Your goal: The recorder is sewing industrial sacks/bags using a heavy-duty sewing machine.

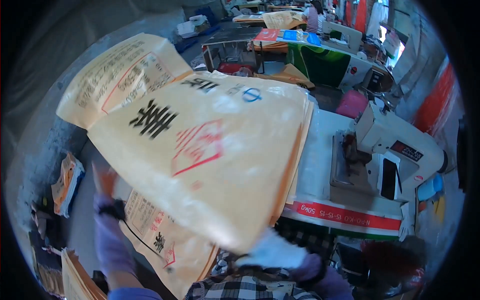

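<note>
Reaching out, left hand (106, 181) and right hand (275, 251) border a paper sack (200, 135), fingers too blurred to tell opening or hold.

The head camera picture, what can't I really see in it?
All in the head view:
Left hand: blurred, so fingers can't be told apart.
Right hand: blurred, partly behind the big paper bag.
Paper bags at lower left: cut off by the bottom edge.
Far person: too small to tell what they're doing.
</note>
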`<state>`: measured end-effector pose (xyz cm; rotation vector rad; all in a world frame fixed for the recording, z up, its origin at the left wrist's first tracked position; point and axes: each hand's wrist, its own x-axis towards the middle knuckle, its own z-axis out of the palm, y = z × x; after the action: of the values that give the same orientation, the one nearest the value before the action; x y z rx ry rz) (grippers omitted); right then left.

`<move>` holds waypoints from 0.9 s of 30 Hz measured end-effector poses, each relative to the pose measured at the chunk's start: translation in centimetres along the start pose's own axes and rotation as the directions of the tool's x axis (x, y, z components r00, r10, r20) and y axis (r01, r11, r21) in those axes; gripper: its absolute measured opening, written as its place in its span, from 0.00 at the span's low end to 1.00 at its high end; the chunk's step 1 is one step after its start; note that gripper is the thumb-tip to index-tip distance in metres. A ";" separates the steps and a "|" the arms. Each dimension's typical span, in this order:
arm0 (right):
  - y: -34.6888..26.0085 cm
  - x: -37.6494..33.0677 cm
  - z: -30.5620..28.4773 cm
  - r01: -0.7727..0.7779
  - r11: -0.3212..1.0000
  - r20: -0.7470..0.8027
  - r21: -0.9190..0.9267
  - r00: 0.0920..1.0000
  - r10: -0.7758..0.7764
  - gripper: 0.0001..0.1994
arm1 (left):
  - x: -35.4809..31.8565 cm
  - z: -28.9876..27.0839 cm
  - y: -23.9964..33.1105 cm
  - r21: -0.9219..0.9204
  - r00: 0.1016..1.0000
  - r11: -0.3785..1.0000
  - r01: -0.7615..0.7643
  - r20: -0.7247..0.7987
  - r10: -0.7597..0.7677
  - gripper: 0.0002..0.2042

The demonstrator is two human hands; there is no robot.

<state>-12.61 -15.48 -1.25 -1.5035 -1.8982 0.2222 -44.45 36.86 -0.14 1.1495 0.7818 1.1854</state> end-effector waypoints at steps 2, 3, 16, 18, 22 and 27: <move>1.8 -0.8 2.4 0.095 0.973 0.104 -0.209 0.992 -0.075 0.23 | -9.7 5.6 -6.9 -0.200 0.932 0.929 0.312 0.254 -0.258 0.51; 3.0 -1.4 2.6 0.063 0.985 -0.058 -0.161 0.996 -0.073 0.24 | -13.4 5.3 -7.6 -0.279 0.917 0.875 0.395 0.169 -0.360 0.49; 17.4 3.1 2.0 -0.316 0.936 -0.432 -0.154 0.874 0.223 0.29 | -24.9 -12.5 -0.6 0.780 0.904 0.524 0.343 -0.425 0.040 0.13; 10.2 7.5 6.4 -0.307 0.906 -0.296 0.291 0.872 0.390 0.31 | -28.4 -19.3 5.5 0.855 0.861 0.323 0.405 -0.476 0.181 0.13; 5.5 11.5 14.7 -0.225 0.973 -0.139 0.061 0.963 0.231 0.34 | -34.5 -32.3 8.0 0.857 0.855 0.332 0.394 -0.474 0.210 0.16; 11.5 12.4 26.6 -0.403 0.915 0.041 0.008 0.915 0.402 0.30 | -41.1 -38.8 -0.1 0.569 0.705 -0.536 0.623 -0.706 0.069 0.25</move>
<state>-20.76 6.76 -22.08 -1.8812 -1.5902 0.4553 -90.32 7.36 -14.86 1.6100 2.7732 -0.4680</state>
